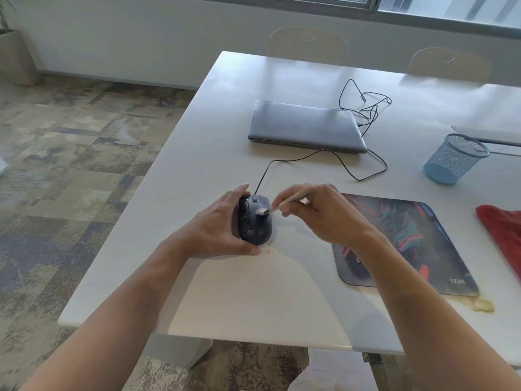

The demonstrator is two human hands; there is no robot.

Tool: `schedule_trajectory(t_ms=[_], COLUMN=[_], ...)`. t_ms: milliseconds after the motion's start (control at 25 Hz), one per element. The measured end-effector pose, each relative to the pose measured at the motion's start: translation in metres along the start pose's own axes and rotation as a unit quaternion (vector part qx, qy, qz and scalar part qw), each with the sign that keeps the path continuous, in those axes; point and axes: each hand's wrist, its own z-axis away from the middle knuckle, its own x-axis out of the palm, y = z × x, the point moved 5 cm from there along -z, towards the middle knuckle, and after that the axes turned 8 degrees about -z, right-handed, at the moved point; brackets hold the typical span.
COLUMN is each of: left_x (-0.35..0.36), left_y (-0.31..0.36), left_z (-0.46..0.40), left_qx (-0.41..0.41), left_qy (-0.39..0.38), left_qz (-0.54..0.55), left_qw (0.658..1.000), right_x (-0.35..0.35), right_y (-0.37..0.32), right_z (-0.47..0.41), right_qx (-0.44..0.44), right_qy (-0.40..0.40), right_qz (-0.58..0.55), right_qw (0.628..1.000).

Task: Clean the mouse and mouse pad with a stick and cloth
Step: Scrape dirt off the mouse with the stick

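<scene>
A dark wired mouse point(255, 221) stands tipped on its side on the white table point(253, 292), and my left hand point(217, 224) grips it from the left. My right hand point(321, 213) pinches a thin pale stick point(293, 199); its blurred tip touches the mouse's upper face. The printed mouse pad point(408, 241) lies flat to the right, partly under my right forearm. A red cloth point(504, 232) lies at the right edge of the view.
A closed grey laptop point(304, 125) lies farther back, with the mouse's black cable point(332, 153) looping toward it. A blue mesh cup point(454, 158) stands at right. Yellowish crumbs point(482, 304) lie by the pad's near corner. Two chairs stand behind the table.
</scene>
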Motion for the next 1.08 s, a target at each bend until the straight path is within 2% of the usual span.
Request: schedule_trajectory(t_ms=[160,240,320,400,640,840,1000,1080], left_x=[0.001,0.001,0.001,0.001,0.002,0.003,0.003,0.003], left_y=[0.000,0.000,-0.001,-0.001,-0.002,-0.003,-0.002,-0.002], left_z=[0.000,0.000,0.000,0.000,-0.001,0.000,0.000,0.001], left_qx=[0.002,0.002,0.002,0.001,-0.001,0.003,0.005,0.008], left_qy=[0.003,0.004,0.005,0.005,0.006,0.011,0.010,0.011], left_qz=[-0.003,-0.002,-0.001,-0.003,0.006,0.005,0.009,0.010], left_qw=[1.000,1.000,1.000,1.000,1.000,1.000,1.000,1.000], right_x=[0.002,-0.003,-0.008,-0.005,0.011,0.022,0.012,0.019], right_y=[-0.007,-0.006,0.002,0.012,0.021,-0.003,0.000,-0.003], right_z=[0.021,0.019,0.014,0.012,0.044,0.073,0.069,0.070], right_qx=[-0.006,-0.005,0.010,0.031,0.044,0.022,0.041,0.023], right_qy=[-0.069,-0.033,0.054,0.107,0.144,0.088,0.180,0.173], right_qz=[-0.041,-0.051,-0.069,-0.056,-0.060,-0.112,-0.100,-0.050], right_qw=[0.997,0.998,0.996,0.992,0.987,0.990,0.978,0.983])
